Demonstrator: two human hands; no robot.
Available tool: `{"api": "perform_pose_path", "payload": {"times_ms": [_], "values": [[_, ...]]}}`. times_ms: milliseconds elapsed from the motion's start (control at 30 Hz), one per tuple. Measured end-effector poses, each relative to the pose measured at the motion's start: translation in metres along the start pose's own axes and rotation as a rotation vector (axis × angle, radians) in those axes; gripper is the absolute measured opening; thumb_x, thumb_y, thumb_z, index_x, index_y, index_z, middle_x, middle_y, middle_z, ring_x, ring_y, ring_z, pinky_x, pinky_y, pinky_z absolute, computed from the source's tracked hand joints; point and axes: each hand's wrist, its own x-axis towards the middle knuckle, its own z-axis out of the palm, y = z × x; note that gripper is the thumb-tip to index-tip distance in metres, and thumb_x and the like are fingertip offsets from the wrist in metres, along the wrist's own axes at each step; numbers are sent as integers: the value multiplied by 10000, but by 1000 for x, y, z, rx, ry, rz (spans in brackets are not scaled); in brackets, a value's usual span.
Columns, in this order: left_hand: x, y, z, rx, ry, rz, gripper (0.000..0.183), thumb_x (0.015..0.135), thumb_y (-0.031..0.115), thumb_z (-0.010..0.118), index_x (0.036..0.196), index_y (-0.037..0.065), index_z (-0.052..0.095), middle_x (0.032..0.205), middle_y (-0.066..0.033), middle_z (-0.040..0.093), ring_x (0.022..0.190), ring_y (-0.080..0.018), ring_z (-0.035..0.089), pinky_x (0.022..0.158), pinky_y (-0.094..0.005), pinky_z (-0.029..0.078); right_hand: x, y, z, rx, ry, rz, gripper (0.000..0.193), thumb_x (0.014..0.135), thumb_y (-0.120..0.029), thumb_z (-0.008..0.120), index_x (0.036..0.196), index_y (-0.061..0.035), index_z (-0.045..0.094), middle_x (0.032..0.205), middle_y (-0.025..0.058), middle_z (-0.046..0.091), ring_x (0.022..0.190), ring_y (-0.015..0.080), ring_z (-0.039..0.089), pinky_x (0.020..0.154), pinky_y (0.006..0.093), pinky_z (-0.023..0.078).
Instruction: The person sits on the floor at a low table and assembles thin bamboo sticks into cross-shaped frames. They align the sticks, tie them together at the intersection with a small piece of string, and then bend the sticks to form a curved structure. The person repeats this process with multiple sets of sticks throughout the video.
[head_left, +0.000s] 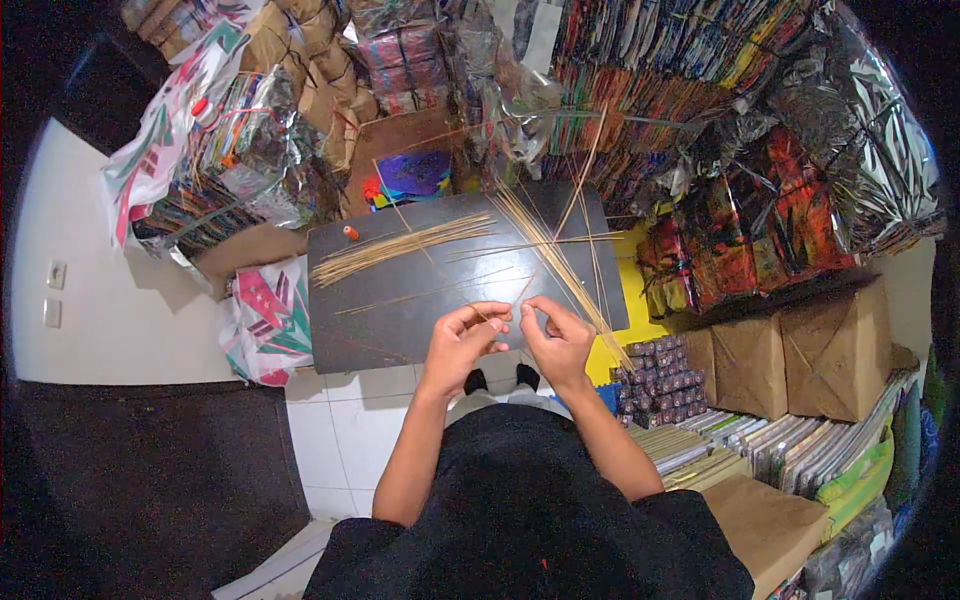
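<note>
a: what's the left hand [467, 340] doing?
b: curled above the near edge of the black rectangular table [385, 325], center of the frame, its fingers closed on a long thin tan stick [406, 217] slanting to the upper left.
a: and the right hand [558, 345]?
b: just beside it, thumb and forefinger pinched; whether anything's between them, i can't tell.
a: anything around?
b: a loose pile of thin tan sticks [410, 247] left of center, another sheaf of pale sticks [548, 252] right, and an orange thread spool [350, 233] at the table's left.
</note>
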Motion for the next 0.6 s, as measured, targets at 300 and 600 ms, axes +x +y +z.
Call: {"api": "perform_pose_path", "payload": {"times_ms": [300,600], "values": [[-13,72,-131,647,128,256,168,939,89,615,1008,-28,713,877,-52,711,790,-108,629,735,-278,521,41,55,-79,-84,291,-19,86,902,-72,701,946,-10,741,690,-102,543,584,-7,407,492,206,288],[-46,124,-185,977,-177,-179,135,876,15,614,936,-18,731,822,-34,716,769,-98,634,729,-277,519,118,68,-175,-322,439,-167,137,927,-116,690,975,10,718,838,-3,718,704,41,589,617,217,468]]}}
